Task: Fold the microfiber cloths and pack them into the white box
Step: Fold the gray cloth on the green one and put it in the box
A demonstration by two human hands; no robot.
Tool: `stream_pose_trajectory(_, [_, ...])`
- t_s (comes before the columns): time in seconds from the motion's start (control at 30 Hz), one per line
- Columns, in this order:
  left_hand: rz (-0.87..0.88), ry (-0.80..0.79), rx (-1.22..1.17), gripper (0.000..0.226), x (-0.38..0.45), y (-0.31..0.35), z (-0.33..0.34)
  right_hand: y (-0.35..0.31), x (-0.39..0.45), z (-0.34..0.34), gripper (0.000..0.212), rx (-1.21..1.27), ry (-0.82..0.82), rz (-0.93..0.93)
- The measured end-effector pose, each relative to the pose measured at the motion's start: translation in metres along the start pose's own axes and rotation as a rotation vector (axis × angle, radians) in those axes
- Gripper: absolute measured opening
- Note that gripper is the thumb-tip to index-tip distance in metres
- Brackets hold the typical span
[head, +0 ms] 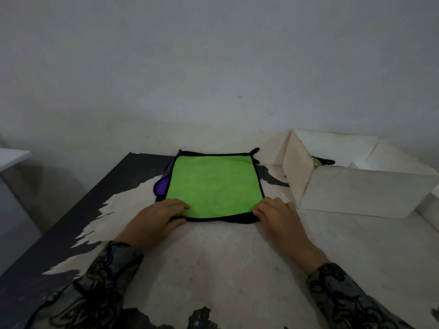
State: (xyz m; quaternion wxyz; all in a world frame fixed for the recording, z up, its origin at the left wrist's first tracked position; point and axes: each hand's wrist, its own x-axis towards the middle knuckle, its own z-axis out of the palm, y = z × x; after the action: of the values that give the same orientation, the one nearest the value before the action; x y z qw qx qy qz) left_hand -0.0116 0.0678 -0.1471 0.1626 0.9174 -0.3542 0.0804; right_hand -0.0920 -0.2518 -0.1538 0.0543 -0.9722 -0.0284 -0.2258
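Observation:
A green microfiber cloth (213, 184) with black edging lies flat on top of a small stack on the table. A purple cloth (161, 186) peeks out from under its left side. My left hand (159, 217) pinches the green cloth's near left corner, fingers on top and thumb below. My right hand (275, 214) grips the near right corner the same way. The white box (351, 193) stands open to the right, with a cloth's green edge and black loop (320, 160) just showing inside.
The table (213, 269) has a worn white top with dark patches and a black left edge. A pale wall runs close behind the cloths and box. A white surface (11, 157) stands at the far left.

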Motion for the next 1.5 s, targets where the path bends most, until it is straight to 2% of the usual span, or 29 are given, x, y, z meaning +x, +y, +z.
stream_pose_trajectory(0.1, [-0.019,0.133,-0.003,0.039,0.003,0.009,0.0,-0.005,0.009,-0.002,0.039,0.047,0.007,0.025])
stream_pose_trajectory(0.2, [-0.074,0.319,0.02,0.037,0.011,0.01,-0.006,-0.007,0.02,-0.007,0.035,0.062,0.063,0.016])
stream_pose_trajectory(0.33, [-0.094,0.387,0.112,0.018,0.012,0.007,-0.018,-0.011,0.034,-0.025,0.025,0.141,0.192,-0.036])
stream_pose_trajectory(0.43, [-0.057,0.43,0.156,0.026,0.001,0.014,-0.029,-0.013,0.034,-0.039,0.017,0.192,0.251,-0.09])
stream_pose_trajectory(0.5, [-0.026,0.457,0.133,0.023,-0.007,0.019,-0.039,-0.016,0.028,-0.046,0.017,0.214,0.256,-0.137])
stream_pose_trajectory(0.7, [0.116,0.314,0.023,0.031,-0.046,0.028,-0.059,-0.008,-0.012,-0.065,0.025,0.308,0.239,-0.217])
stream_pose_trajectory(0.83, [0.149,0.203,-0.107,0.033,-0.077,0.036,-0.06,0.003,-0.051,-0.07,0.034,0.366,0.071,-0.276])
stream_pose_trajectory(0.93, [0.182,0.155,-0.223,0.027,-0.099,0.043,-0.057,0.003,-0.078,-0.076,0.025,0.515,-0.077,-0.304])
stream_pose_trajectory(1.17, [0.129,0.162,-0.44,0.018,-0.145,0.066,-0.062,-0.001,-0.117,-0.096,0.013,0.666,-0.237,-0.248])
stream_pose_trajectory(1.33, [0.009,0.133,-0.628,0.026,-0.172,0.074,-0.059,-0.011,-0.135,-0.099,0.015,0.735,-0.282,-0.185])
stream_pose_trajectory(1.5, [-0.032,0.185,-0.462,0.016,-0.157,0.066,-0.054,-0.014,-0.122,-0.092,0.011,0.753,-0.185,-0.094])
